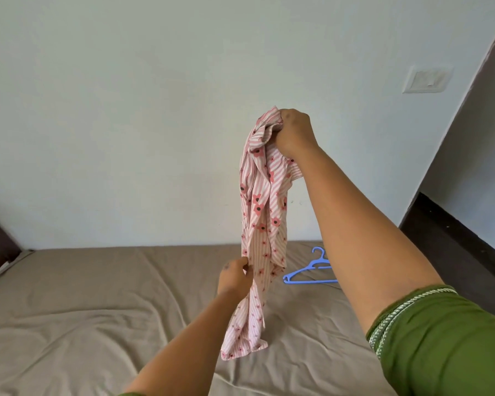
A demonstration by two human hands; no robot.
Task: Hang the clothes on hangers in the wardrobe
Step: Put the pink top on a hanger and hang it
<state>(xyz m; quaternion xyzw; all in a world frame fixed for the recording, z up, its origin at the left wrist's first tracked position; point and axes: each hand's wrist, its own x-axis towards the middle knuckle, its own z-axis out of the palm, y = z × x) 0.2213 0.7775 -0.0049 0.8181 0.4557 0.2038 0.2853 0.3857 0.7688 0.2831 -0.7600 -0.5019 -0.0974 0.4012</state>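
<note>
Green sleeve cloth (446, 338) with a pale corded hem sat closest to the lens, covering the upper part of the person's right arm. From it the forearm rose to the right hand (295, 132), which was raised high with its fingers curled tight round a bunched end of the pink striped garment (262, 212). That height looked deliberate: it let the flower-printed cloth hang in a long twisted rope, so its shape could be found before any hanger went in.

Lower down, the left hand (236, 278) pinched the hanging cloth partway along, thumb and fingers closed on a fold at its left edge. Judging by the grip, it was there to draw the twist apart or hunt for a hem or sleeve. Neither hand was free.

Below the left hand, the garment's lower end trailed toward the bed (97, 310), which wore a wrinkled tan sheet; whether the tip touched the sheet could not be told. Just right of the cloth, a blue plastic hanger (306, 271) lay flat on the sheet, partly hidden by the right forearm, near enough to pick up next. Behind stood a plain pale wall with a switch plate (427, 80) at the right. No wardrobe showed, so hanging seemed some steps away.
</note>
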